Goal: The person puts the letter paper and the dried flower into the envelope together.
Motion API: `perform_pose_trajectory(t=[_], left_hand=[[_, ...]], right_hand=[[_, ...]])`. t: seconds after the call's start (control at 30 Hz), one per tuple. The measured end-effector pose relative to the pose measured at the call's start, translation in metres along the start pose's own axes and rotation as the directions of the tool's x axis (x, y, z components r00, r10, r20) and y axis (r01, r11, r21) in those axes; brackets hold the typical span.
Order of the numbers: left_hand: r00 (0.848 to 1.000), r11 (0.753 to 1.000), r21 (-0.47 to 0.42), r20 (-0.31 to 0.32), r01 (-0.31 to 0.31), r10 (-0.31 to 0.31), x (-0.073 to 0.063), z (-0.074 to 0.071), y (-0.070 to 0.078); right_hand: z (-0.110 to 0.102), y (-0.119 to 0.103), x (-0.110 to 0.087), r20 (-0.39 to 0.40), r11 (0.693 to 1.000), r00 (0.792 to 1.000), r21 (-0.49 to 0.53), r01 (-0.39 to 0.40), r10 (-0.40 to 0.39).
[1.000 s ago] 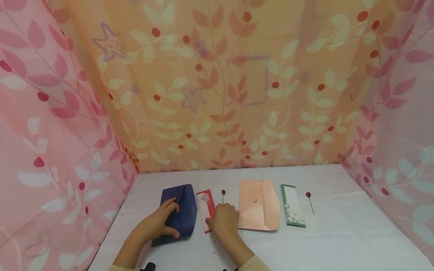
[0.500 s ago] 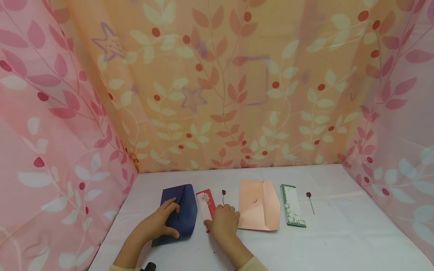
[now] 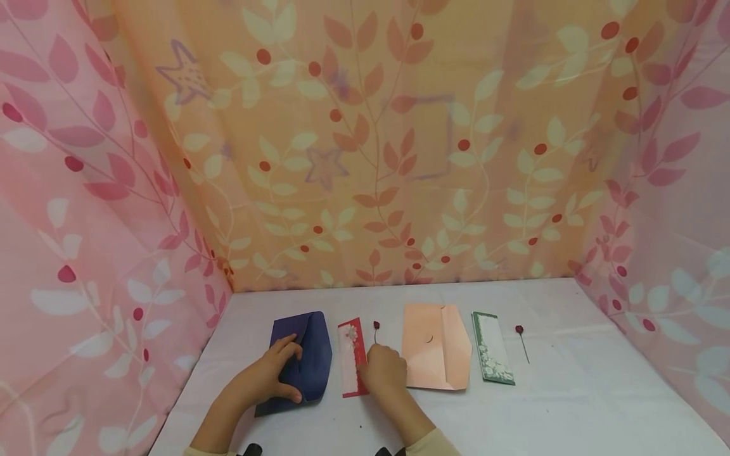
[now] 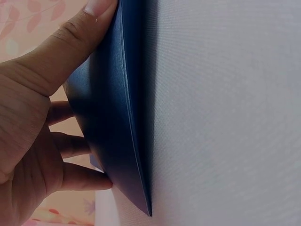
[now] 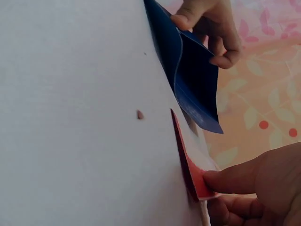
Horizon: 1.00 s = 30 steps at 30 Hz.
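My left hand (image 3: pixel 263 379) grips the navy envelope (image 3: pixel 318 361) across its width, thumb on the near edge and fingers on the far part. In the right wrist view the envelope's mouth gapes, its flap spread to the right. With thumb and fingers, my right hand (image 3: pixel 389 373) pinches the right side of a red card with white flowers (image 3: pixel 348 354). This card (image 5: pixel 201 186) looks folded and slightly lifted at that edge. Just beyond the right hand lies a small dried red rose (image 3: pixel 376 325); the hand hides its lower stem.
To the right lie a peach envelope (image 3: pixel 423 354) with its flap spread, a green floral card (image 3: pixel 492 347) and a second red rose (image 3: pixel 519 329). A small brownish bit (image 5: pixel 139 114) sits on the white tablecloth (image 3: pixel 542 418). Patterned curtains (image 3: pixel 365 139) enclose the back and sides.
The red card has shifted slightly right, away from the navy envelope, and turned a little straighter. My right hand has moved slightly right with it. The left hand stays put.
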State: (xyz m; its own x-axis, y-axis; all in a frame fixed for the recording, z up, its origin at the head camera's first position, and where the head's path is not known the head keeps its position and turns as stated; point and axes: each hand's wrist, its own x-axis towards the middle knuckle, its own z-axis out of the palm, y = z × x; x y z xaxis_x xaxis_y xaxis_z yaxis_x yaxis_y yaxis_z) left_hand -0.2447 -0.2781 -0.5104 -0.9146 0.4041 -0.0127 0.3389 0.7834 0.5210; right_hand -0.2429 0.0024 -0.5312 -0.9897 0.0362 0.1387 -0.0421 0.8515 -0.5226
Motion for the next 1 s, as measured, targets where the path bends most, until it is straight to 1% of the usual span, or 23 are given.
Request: perform_pose_trajectory(t=[0.07,0.13,0.37,0.53,0.63,0.73,0.87,1.0], left_hand=[[1.000,1.000,0.000,-0.001,-0.002,0.002,-0.001,0.000,0.000],[1.000,1.000,0.005,-0.002,-0.011,0.011,-0.001,0.000,-0.001],[1.000,0.999,0.018,-0.005,-0.029,0.029,-0.001,0.000,-0.002],[1.000,0.999,0.025,0.003,-0.027,0.027,-0.001,0.000,0.000],[1.000,0.999,0.025,0.006,-0.027,0.026,-0.001,-0.001,0.002],[1.000,0.999,0.034,0.007,-0.024,0.024,-0.001,0.000,0.004],[1.000,0.999,0.037,0.015,-0.023,0.023,-0.001,0.001,0.006],[1.000,0.999,0.038,0.024,-0.020,0.019,-0.001,0.003,0.007]], right_hand=[[-0.005,0.002,0.000,0.026,0.997,1.000,0.074,-0.006,0.004],[-0.009,0.003,0.001,0.052,0.992,0.999,0.127,-0.007,0.001],[-0.021,0.009,0.009,0.154,0.978,0.988,0.207,-0.007,-0.025],[-0.025,0.014,0.012,0.212,0.958,0.976,0.286,-0.007,-0.057],[-0.027,0.016,0.014,0.241,0.944,0.969,0.328,-0.026,-0.058],[-0.028,0.016,0.015,0.248,0.932,0.967,0.360,-0.034,-0.060],[-0.027,0.016,0.017,0.232,0.917,0.970,0.399,-0.023,-0.077],[-0.027,0.014,0.016,0.234,0.892,0.969,0.451,-0.032,-0.084]])
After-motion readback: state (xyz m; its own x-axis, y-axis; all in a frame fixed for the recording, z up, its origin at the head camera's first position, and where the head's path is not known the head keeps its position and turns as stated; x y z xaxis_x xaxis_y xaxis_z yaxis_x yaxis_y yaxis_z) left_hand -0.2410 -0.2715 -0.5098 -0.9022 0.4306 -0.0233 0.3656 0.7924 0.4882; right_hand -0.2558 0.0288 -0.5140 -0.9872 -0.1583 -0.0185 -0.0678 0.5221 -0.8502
